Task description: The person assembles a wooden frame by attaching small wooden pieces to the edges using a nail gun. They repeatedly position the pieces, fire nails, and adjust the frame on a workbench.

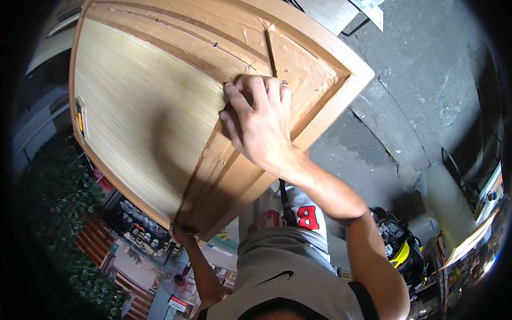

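The pale sheet (136,101) lies at nine o'clock from the right hand (262,122), its bent fingers by the sheet's edge; I can't tell if they pinch it. The left hand (184,234), grip hidden, is near the sheet's five o'clock corner.

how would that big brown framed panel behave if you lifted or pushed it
The framed panel is likely stiff: a solid-looking border lines its visible edges. It's probably awkward to lift, being far broader than the right hand on it. Tilting might make the orange-and-dark item near its left edge slide.
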`<state>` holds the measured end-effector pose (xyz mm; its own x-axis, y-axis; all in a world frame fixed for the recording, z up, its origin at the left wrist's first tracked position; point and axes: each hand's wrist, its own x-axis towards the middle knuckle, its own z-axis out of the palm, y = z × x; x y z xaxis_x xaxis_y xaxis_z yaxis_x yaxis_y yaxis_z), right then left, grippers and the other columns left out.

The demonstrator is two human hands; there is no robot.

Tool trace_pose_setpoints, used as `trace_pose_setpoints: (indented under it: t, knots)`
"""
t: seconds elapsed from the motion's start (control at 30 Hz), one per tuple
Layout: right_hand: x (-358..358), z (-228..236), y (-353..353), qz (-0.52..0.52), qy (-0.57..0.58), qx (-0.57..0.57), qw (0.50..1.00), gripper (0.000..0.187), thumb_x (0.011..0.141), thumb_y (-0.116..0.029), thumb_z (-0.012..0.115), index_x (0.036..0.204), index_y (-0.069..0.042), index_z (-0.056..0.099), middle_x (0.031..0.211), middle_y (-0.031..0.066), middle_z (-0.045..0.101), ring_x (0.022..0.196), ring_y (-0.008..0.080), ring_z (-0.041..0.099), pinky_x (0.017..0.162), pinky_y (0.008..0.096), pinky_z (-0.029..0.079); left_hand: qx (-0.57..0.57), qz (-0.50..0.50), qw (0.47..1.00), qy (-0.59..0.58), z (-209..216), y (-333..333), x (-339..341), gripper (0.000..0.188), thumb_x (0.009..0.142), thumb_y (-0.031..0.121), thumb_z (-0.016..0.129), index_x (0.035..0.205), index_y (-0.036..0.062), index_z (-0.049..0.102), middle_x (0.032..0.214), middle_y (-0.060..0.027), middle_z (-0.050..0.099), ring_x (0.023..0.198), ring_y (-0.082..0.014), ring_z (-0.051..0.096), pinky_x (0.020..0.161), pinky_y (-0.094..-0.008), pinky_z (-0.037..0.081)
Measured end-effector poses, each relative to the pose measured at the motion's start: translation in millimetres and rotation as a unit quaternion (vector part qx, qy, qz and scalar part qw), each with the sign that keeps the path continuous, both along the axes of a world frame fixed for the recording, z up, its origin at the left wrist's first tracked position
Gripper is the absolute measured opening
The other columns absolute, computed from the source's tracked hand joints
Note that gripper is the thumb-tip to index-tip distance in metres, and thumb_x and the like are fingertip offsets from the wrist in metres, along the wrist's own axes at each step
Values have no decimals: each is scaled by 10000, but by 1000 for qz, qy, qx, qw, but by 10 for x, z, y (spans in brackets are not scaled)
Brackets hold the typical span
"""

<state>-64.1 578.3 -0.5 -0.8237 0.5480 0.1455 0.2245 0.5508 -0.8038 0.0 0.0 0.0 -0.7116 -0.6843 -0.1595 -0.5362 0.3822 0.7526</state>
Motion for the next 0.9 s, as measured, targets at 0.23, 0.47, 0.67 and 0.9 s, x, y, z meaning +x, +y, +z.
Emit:
trace_pose_setpoints:
  t: [0.23, 0.47, 0.67, 0.9]
  knots:
    - [21, -67, -21, -31, 73, -73, 994, 361, 700, -112, 755, 1055, -73, 703, 1043, 55, 552, 964, 257, 478, 830, 402, 326, 52, -12, 998, 41, 78, 105, 49, 182, 875, 172, 704, 1025, 119, 615, 989, -62, 647, 878, -205, 595, 772, -360, 505]
    - [-9, -107, -69, -63, 96, -67, 991, 312, 702, -80, 757, 1011, -78, 719, 1010, 40, 569, 918, 240, 498, 809, 384, 335, 77, -71, 994, 19, 133, -67, 109, 168, 919, 198, 669, 1042, 112, 592, 1006, -52, 629, 923, -183, 578, 804, -353, 494]
    - [-47, -123, -114, -76, 72, -30, 994, 318, 713, -100, 769, 1027, -87, 717, 1018, 35, 574, 936, 226, 507, 818, 377, 337, 54, -12, 997, 55, 31, 99, 128, 202, 917, 161, 655, 1106, 111, 606, 1024, -47, 622, 945, -201, 564, 825, -378, 481]
    - [-53, -153, -99, -55, 69, 8, 996, 325, 726, -113, 743, 1045, -81, 692, 1014, 45, 547, 926, 230, 490, 807, 377, 331, -9, -18, 996, 82, -38, 203, 119, 191, 941, 135, 621, 1123, 79, 612, 1048, -65, 614, 950, -192, 544, 856, -362, 465]
